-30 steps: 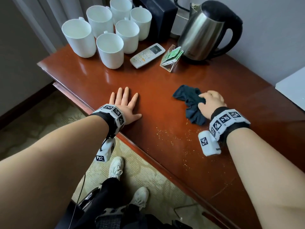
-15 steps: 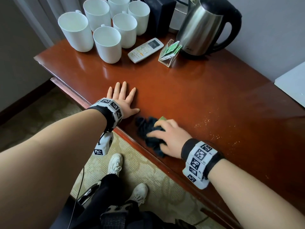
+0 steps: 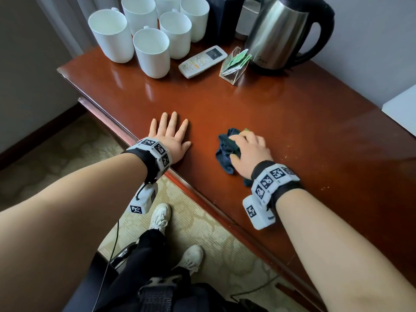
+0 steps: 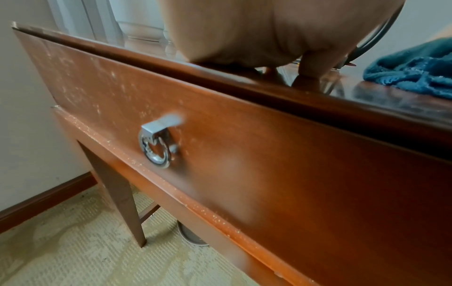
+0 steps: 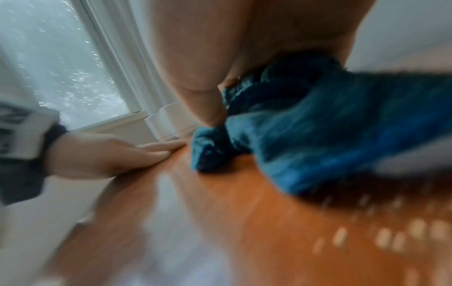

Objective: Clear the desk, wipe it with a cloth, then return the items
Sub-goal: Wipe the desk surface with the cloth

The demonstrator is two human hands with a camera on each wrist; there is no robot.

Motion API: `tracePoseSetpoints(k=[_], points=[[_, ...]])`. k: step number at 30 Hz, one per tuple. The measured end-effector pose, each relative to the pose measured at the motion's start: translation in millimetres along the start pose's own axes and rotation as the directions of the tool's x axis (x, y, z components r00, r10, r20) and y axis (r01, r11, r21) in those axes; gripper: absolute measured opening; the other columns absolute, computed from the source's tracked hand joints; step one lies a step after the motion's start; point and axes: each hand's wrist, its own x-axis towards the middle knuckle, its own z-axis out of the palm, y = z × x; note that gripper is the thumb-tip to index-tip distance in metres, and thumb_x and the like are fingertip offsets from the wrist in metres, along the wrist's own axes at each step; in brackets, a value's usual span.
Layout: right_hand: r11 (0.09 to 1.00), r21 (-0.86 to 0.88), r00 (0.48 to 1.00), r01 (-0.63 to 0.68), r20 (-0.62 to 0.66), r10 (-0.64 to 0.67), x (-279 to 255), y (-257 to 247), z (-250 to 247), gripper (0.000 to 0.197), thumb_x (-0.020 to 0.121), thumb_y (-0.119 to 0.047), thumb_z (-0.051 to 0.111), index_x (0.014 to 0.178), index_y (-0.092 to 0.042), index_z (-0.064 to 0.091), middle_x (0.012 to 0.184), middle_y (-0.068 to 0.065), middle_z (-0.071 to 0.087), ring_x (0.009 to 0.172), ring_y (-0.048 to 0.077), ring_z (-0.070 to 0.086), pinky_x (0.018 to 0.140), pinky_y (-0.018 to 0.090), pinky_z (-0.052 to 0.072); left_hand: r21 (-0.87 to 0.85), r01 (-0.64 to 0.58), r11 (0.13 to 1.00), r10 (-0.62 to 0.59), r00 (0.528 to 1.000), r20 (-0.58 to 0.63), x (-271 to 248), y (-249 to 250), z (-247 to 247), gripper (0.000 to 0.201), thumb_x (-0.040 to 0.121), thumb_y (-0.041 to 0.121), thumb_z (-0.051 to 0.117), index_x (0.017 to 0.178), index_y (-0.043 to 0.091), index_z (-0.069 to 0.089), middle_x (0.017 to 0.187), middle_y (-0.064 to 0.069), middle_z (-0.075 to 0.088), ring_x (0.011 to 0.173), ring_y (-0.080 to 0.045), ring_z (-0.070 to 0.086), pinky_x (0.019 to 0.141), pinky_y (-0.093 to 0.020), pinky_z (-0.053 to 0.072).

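A person's right hand [image 3: 249,152] bunches a dark blue cloth [image 3: 226,149] against a glossy red-brown desk [image 3: 292,113], fingers curled over the crumpled fabric just right of the frame's centre. The left hand [image 3: 171,137] lies flat on the desk near its front edge, fingers straight and slightly spread, holding nothing, a short way left of the cloth. Along the top of the frame stand six white mugs [image 3: 153,52], a white remote control [image 3: 202,61], a clear holder of green packets [image 3: 235,64] and a steel kettle [image 3: 276,30]. Pale specks dot the wood right of the cloth. The right wrist view is blurred.
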Motion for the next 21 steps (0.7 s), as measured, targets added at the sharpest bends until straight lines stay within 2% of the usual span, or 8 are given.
tracePoseSetpoints(k=[4, 7, 9, 11, 13, 15, 18, 21], points=[[0.928, -0.118, 0.935, 0.353, 0.050, -0.350, -30.1, -22.9, 22.1, 0.047, 0.087, -0.032, 0.054, 0.133, -0.030, 0.043, 0.143, -0.002, 0.033, 0.131, 0.027, 0.027, 0.104, 0.041, 0.030, -0.002, 0.009, 1.000, -0.009, 1.000, -0.011, -1.0, 1.2, 1.6, 0.061, 0.099, 0.047, 0.022, 0.151, 0.026, -0.002, 0.159, -0.005, -0.012, 0.147, -0.027, -0.010, 0.118, -0.045, -0.005], [0.780, -0.099, 0.775, 0.618, 0.241, -0.584, -52.2, -24.1, 23.2, 0.043, 0.081, -0.014, 0.055, 0.124, -0.023, 0.055, 0.137, 0.000, 0.043, 0.124, 0.028, 0.035, 0.092, 0.038, 0.041, -0.021, 0.029, 0.999, -0.030, 0.999, -0.020, -2.3, 3.2, 2.3, 0.060, 0.099, 0.046, 0.023, 0.151, 0.026, 0.000, 0.159, -0.005, -0.011, 0.147, -0.027, -0.010, 0.119, -0.045, -0.005], [0.738, -0.046, 0.698, 0.674, 0.367, -0.614, -59.3, -16.2, 14.4, 0.039, 0.079, -0.011, 0.055, 0.116, -0.023, 0.060, 0.129, -0.003, 0.049, 0.118, 0.024, 0.040, 0.084, 0.037, 0.046, -0.042, 0.051, 0.998, -0.051, 0.999, -0.002, -5.1, 8.7, 3.1, 0.061, 0.099, 0.046, 0.024, 0.151, 0.026, -0.001, 0.159, -0.005, -0.012, 0.146, -0.027, -0.012, 0.118, -0.045, -0.006], [0.800, 0.008, 0.752, 0.599, 0.336, -0.567, -57.7, -2.4, -1.6, 0.038, 0.079, -0.012, 0.054, 0.113, -0.027, 0.061, 0.124, -0.006, 0.051, 0.114, 0.020, 0.042, 0.087, 0.035, 0.046, -0.046, 0.067, 0.997, -0.066, 0.997, 0.029, -9.9, 16.7, 5.4, 0.063, 0.099, 0.047, 0.024, 0.151, 0.025, -0.003, 0.159, -0.005, -0.014, 0.146, -0.028, -0.014, 0.118, -0.047, -0.008], [0.891, 0.025, 0.884, 0.453, 0.118, -0.452, -47.5, 16.2, -19.1, 0.040, 0.081, -0.012, 0.052, 0.116, -0.029, 0.059, 0.126, -0.005, 0.049, 0.115, 0.020, 0.041, 0.094, 0.035, 0.042, -0.042, 0.065, 0.997, -0.063, 0.997, 0.046, -14.7, 24.5, 8.2, 0.064, 0.099, 0.047, 0.023, 0.151, 0.025, -0.005, 0.158, -0.005, -0.015, 0.145, -0.030, -0.016, 0.117, -0.048, -0.009], [0.965, 0.054, 0.964, 0.256, -0.093, -0.251, -31.2, 34.3, -29.0, 0.041, 0.086, -0.014, 0.050, 0.125, -0.027, 0.053, 0.133, -0.003, 0.043, 0.121, 0.023, 0.036, 0.100, 0.035, 0.038, -0.048, 0.065, 0.997, -0.062, 0.997, 0.050, -17.6, 28.7, 9.3, 0.064, 0.099, 0.047, 0.023, 0.151, 0.026, -0.006, 0.158, -0.005, -0.016, 0.145, -0.030, -0.016, 0.117, -0.048, -0.009], [0.999, 0.033, 1.000, -0.027, -0.014, 0.028, -12.5, 41.0, -19.1, 0.045, 0.094, -0.032, 0.046, 0.139, -0.029, 0.037, 0.148, 0.001, 0.027, 0.132, 0.030, 0.025, 0.107, 0.041, 0.030, -0.045, 0.080, 0.996, -0.077, 0.995, 0.069, -18.2, 29.5, 7.5, 0.063, 0.099, 0.048, 0.023, 0.151, 0.027, -0.007, 0.158, -0.003, -0.017, 0.145, -0.028, -0.018, 0.118, -0.047, -0.010], [0.997, -0.077, 0.998, -0.019, 0.054, 0.023, -19.1, 27.5, 5.3, 0.053, 0.091, -0.043, 0.048, 0.140, -0.034, 0.030, 0.153, 0.000, 0.017, 0.138, 0.031, 0.015, 0.110, 0.047, 0.024, -0.039, 0.085, 0.996, -0.082, 0.994, 0.073, -18.5, 30.2, 7.2, 0.063, 0.099, 0.047, 0.022, 0.151, 0.027, -0.008, 0.158, -0.003, -0.018, 0.145, -0.027, -0.018, 0.118, -0.047, -0.010]])
